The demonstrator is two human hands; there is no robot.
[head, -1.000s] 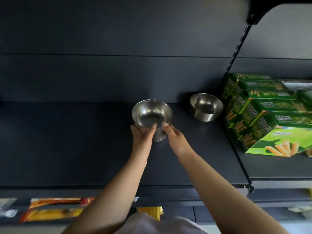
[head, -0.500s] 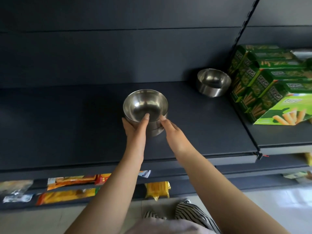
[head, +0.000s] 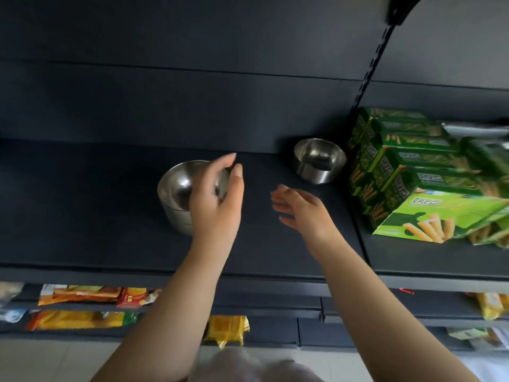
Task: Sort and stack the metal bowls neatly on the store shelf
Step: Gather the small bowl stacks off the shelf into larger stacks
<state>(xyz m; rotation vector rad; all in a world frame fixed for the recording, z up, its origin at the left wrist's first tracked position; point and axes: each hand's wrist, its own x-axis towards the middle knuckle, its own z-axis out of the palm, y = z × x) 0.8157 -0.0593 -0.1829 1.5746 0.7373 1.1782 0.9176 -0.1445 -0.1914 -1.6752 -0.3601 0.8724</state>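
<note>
Two hands let go of the bowl stack

Both hands gripped the stack of metal bowls [head: 179,194] half a second ago; now the left hand [head: 216,197] hovers over its rim, fingers loosely curved, pinching nothing. The right hand [head: 301,209] hangs spread, apart. One single round steel bowl [head: 319,159] stands at two o'clock on the dark shelf [head: 82,216], beside stacked green cardboard boxes [head: 429,183].

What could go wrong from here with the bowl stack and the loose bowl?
1. The left hand reaches over the stacked bowls' rim; pulling away carelessly could tip or skew the stack.
2. The single bowl sits close beside the green boxes; the open right hand, reaching for it, might knock them.
</note>
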